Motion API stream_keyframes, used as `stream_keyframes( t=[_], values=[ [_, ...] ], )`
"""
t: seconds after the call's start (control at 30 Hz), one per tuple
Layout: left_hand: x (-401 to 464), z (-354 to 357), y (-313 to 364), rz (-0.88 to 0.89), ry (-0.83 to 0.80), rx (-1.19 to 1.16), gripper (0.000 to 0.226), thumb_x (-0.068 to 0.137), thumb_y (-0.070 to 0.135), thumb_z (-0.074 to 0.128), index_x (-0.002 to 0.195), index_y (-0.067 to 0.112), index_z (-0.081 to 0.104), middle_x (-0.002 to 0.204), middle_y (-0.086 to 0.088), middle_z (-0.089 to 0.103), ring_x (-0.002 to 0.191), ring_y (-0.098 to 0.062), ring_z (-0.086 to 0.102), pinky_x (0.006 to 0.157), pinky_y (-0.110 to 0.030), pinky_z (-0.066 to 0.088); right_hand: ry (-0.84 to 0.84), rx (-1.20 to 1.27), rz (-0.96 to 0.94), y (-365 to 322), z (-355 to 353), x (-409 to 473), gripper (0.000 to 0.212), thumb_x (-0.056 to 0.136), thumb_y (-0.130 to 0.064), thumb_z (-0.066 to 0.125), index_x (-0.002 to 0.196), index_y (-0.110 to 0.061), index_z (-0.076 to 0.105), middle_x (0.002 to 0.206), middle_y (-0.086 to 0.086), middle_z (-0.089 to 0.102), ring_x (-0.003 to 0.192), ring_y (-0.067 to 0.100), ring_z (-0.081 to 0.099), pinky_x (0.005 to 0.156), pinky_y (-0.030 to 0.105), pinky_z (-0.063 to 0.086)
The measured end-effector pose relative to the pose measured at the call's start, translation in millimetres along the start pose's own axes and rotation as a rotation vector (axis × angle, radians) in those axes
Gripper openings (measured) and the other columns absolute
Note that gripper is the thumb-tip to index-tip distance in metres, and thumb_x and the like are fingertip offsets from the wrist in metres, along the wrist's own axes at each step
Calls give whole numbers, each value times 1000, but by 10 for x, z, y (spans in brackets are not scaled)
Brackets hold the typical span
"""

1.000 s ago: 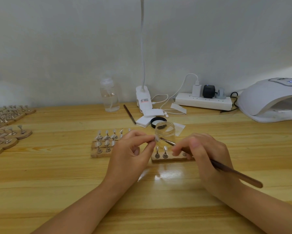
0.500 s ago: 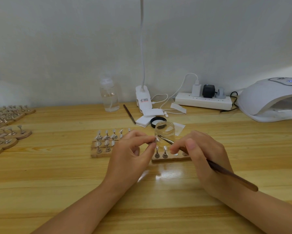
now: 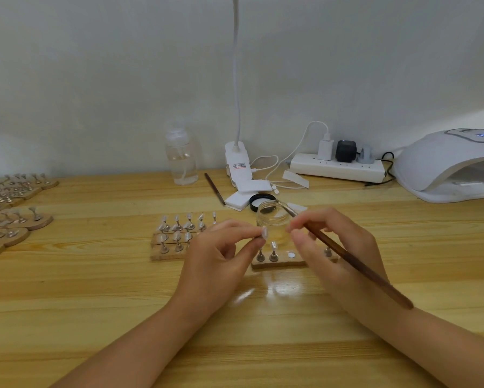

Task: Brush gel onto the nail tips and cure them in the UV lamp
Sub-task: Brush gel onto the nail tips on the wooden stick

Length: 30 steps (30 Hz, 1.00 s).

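nail tip [image 3: 264, 233], light and fragile, best held by its stand; left hand [image 3: 218, 264] pinches it, right hand [image 3: 336, 253] grips brush [image 3: 355, 264].

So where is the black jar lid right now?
In the head view the black lid lies flat on the table just behind the open glass jar, beside the white pads near the lamp clip.

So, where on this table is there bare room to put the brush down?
Bare wood lies between the left-edge holder strips and the middle holder blocks, and along the near edge around both forearms. It is crowded behind the gel jar: lid, pads, cables, power strip.
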<state>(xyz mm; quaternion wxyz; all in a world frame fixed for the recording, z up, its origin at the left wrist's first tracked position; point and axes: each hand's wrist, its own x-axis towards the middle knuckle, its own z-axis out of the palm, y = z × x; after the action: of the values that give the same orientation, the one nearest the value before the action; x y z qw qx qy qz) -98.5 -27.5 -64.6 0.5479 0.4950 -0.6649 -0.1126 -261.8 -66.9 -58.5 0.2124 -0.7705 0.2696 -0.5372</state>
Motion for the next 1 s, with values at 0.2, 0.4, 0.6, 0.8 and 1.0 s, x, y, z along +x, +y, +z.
stream_keyframes(
  t=[0.2, 0.4, 0.6, 0.8, 1.0],
  values=[
    [-15, 1, 17, 75, -34, -11, 15, 74, 25, 66, 88, 30, 69, 80, 16, 68, 44, -4, 32, 47, -6, 28, -91, -128, -63, 10, 22, -6, 36, 68, -36, 72, 99, -23, 60, 95, -19, 59, 87, 1, 56, 80, 25, 46],
    [-24, 13, 23, 117, -79, -15, 22, 74, 23, 67, 96, 28, 69, 82, 24, 66, 44, -1, 30, 47, -7, 27, -66, -141, -158, 26, 26, 4, 23, 74, -33, 63, 92, -17, 63, 86, -15, 59, 80, 5, 55, 72, 30, 49],
    [-34, 3, 1, 72, -58, 65, 27, 74, 41, 68, 100, 38, 63, 89, 17, 64, 43, -4, 29, 47, -7, 27, -17, -30, -8, 67, 6, 16, 19, 73, -26, 70, 89, -25, 60, 85, -11, 64, 82, 2, 58, 77, 5, 38],
    [-55, 20, 15, -36, -159, 336, 39, 68, 46, 66, 103, 41, 50, 96, 23, 56, 58, 22, 42, 55, -5, 34, -81, -92, 69, 151, -95, 54, 24, 74, -23, 75, 90, -30, 60, 83, -14, 63, 88, 4, 57, 69, 20, 45],
    [-77, 35, -16, -155, -243, 477, 44, 76, 47, 62, 117, 43, 49, 98, 28, 56, 61, 22, 41, 53, -10, 27, -147, -189, 43, 190, -122, 66, 26, 72, -17, 75, 89, -29, 60, 82, -18, 60, 89, 1, 53, 78, 28, 42]
  ],
)
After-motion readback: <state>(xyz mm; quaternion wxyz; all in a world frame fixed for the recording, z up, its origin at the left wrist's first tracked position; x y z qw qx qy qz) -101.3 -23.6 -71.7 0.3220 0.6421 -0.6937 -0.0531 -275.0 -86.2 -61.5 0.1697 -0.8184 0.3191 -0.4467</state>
